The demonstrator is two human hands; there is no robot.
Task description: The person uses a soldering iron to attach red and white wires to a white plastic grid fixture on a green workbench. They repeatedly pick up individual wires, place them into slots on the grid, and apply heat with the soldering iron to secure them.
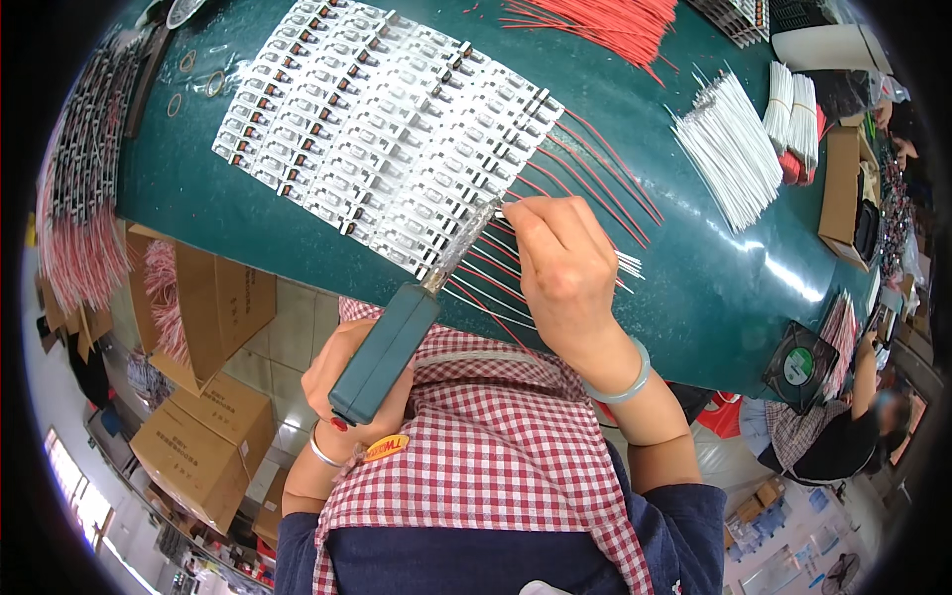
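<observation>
My left hand (pixel 352 372) is wrapped round the dark green, box-shaped handle of a soldering iron (pixel 387 352). Its worn silvery shaft slants up over the right edge of a panel of white part rows (pixel 342 139), the tip close to my right fingertips. My right hand (pixel 565 263) is closed in a pinch on a thin white wire (pixel 502 212) at that edge; the wire's far end is hidden by the hand. Red wires (pixel 615 169) stick out of the panel's edge beyond the hand, and red and white wires (pixel 486 278) lie on the near side.
On the green table (pixel 416 297) lie a pile of red wires (pixel 615 25), loose white wires (pixel 729 149) and tied white bundles (pixel 790 114). A black fan (pixel 801 362) sits at the right edge. Wired strips (pixel 84 169) hang left, above cardboard boxes (pixel 203 446). Another person (pixel 823 431) is at right.
</observation>
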